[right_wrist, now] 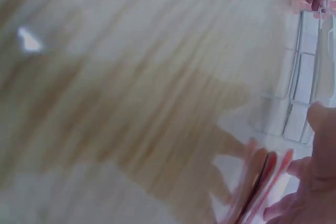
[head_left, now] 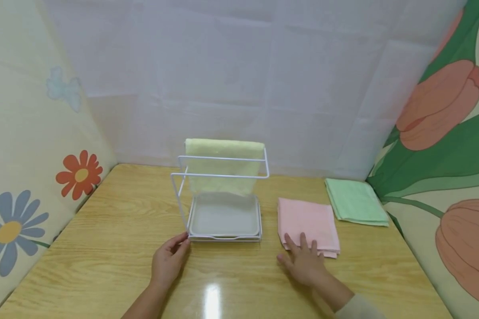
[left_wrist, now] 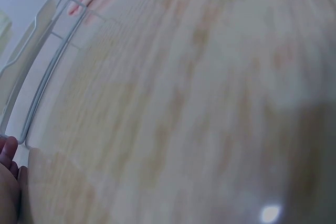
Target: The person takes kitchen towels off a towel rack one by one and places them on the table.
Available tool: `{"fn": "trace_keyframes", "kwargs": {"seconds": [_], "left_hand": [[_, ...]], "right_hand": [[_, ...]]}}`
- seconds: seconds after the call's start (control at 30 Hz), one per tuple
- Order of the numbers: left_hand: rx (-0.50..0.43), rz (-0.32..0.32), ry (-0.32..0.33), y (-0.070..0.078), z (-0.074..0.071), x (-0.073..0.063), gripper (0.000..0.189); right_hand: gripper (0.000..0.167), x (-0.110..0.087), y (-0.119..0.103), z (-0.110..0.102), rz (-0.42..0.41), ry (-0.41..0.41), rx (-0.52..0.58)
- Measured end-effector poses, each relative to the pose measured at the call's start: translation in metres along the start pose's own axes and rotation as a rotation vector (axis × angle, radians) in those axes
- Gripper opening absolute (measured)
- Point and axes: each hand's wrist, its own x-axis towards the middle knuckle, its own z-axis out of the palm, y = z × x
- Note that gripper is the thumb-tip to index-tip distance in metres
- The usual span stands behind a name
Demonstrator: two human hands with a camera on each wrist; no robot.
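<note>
**Steady on One Side, Light on the Other**

From here the wooden worktop (head_left: pixel 104 266) spreads widest. The white wire rack (head_left: pixel 219 176) stands around its middle, nearer the back edge, with a yellow cloth (head_left: pixel 223 166) hung over the rearmost bar and a pale tray (head_left: pixel 225 215) in its base. The folded pink cloth (head_left: pixel 307 221) lies to the rack's right, between it and the worktop's right edge; the green cloth (head_left: pixel 357 201) sits toward the back right corner.

The left hand (head_left: pixel 168 261) pinches the rack's front left corner: a sensible hold, low down, that should stop the frame sliding if kept light. The right hand (head_left: pixel 305 263) is spread, fingertips over the pink cloth's near edge. I'd slip the thumb beneath every layer there; catching only the top one could undo the folds.
</note>
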Motion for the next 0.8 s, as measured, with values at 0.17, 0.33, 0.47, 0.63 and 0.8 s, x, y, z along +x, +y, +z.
{"fn": "trace_keyframes", "kwargs": {"seconds": [0.17,0.33,0.47,0.63,0.8], "left_hand": [[-0.01,0.002,-0.002,0.002,0.0,0.0,0.026],[-0.012,0.006,0.002,0.002,-0.001,0.0,0.026],[-0.019,0.031,0.004,0.001,-0.002,-0.001,0.027],[-0.024,0.033,-0.006,0.001,-0.003,-0.003,0.03],[-0.023,0.02,-0.008,0.001,-0.002,-0.003,0.029]], "right_hand": [[0.07,0.012,0.004,-0.001,-0.006,-0.04,0.003],[0.07,0.03,0.01,-0.008,-0.011,-0.061,-0.021],[0.068,0.045,0.015,-0.015,-0.025,-0.064,-0.023],[0.067,0.063,0.018,-0.022,-0.042,-0.066,-0.028],[0.068,0.077,0.02,-0.026,-0.045,-0.066,-0.038]]}}
